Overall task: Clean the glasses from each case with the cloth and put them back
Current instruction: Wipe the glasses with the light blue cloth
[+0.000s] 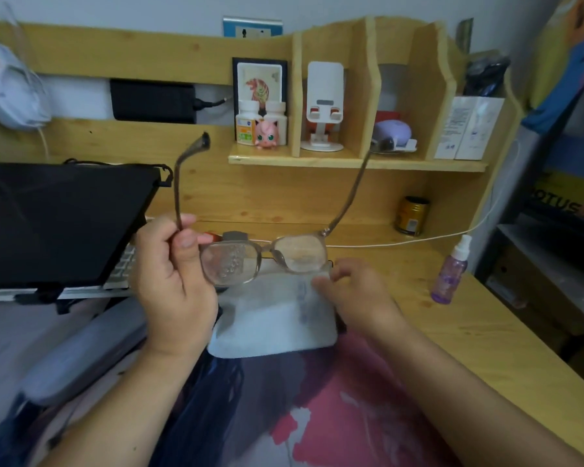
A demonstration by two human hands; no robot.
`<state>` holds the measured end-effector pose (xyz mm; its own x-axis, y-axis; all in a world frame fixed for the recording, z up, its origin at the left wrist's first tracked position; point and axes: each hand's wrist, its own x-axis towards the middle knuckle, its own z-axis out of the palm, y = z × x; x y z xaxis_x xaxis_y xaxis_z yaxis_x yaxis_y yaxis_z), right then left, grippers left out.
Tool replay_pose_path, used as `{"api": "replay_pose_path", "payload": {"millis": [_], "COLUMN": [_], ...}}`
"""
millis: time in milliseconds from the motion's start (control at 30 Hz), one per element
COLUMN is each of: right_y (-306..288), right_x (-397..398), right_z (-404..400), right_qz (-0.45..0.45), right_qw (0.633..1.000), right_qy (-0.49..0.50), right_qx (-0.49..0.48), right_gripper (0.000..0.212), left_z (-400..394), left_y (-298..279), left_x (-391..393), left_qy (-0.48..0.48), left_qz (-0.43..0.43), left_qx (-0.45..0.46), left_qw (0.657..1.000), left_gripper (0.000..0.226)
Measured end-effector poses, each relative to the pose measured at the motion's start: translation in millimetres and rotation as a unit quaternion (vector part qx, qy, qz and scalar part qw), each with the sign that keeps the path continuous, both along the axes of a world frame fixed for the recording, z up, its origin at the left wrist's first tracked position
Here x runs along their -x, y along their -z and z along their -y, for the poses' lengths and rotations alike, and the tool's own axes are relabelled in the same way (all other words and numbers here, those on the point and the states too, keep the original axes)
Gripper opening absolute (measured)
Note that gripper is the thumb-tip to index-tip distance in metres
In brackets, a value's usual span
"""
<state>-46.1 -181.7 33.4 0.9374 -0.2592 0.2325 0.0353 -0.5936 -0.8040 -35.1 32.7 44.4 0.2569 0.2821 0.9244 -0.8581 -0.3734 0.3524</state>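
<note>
Right, landmark is the glasses, held up mid-frame over the desk with both temples unfolded and pointing away from the camera. Left hand grips them at the left hinge, thumb and fingers curled round the temple base and lens edge. Droplets or smears show on the left lens; the right lens looks hazy, hard to tell with what. Right hand sits just below the right lens, fingers bent and pinching the top edge of the white cloth; the cloth hangs below the glasses and its print is unreadable. A dark strip shows at the cloth's right edge, mostly hidden, cannot tell what it is. Lower left of the glasses a grey glasses case lies blurred, its end cut by the left forearm. Left of the glasses a tilted dark laptop covers most of its keyboard. Right of the glasses stands a purple spray bottle, and a dark can sits behind it near a white cable. Above the glasses, the shelf carries two pill bottles, a pink figurine and a white phone stand; the right temple tip overlaps a lilac object there.
</note>
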Motion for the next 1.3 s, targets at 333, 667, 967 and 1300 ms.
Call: {"api": "replay_pose_path", "payload": {"millis": [333,667,967,1300], "right_y": [-95.6,-137.4,-117.9,-114.5], "right_x": [8.9,5.5,-0.8,20.7], "right_z": [81.6,75.0,36.8,36.5], "right_qz": [0.037,0.061,0.023,-0.264], "right_qw": [0.994,0.907,0.932,0.867], "right_qy": [-0.083,-0.165,-0.241,-0.422], "right_qx": [0.068,0.382,0.269,0.026], "right_gripper": [0.019,0.010,0.018,0.033], "left_z": [18.9,32.2,38.4,24.5], "left_y": [13.2,21.8,20.5,14.0], "left_x": [8.2,12.7,20.0,14.1], "left_qy": [0.051,0.098,0.080,0.080], "left_qz": [-0.028,-0.063,-0.027,-0.016], "left_qx": [-0.063,-0.074,-0.126,-0.123], "left_qw": [0.996,0.990,0.988,0.989], "left_gripper": [0.028,0.027,0.036,0.028]}}
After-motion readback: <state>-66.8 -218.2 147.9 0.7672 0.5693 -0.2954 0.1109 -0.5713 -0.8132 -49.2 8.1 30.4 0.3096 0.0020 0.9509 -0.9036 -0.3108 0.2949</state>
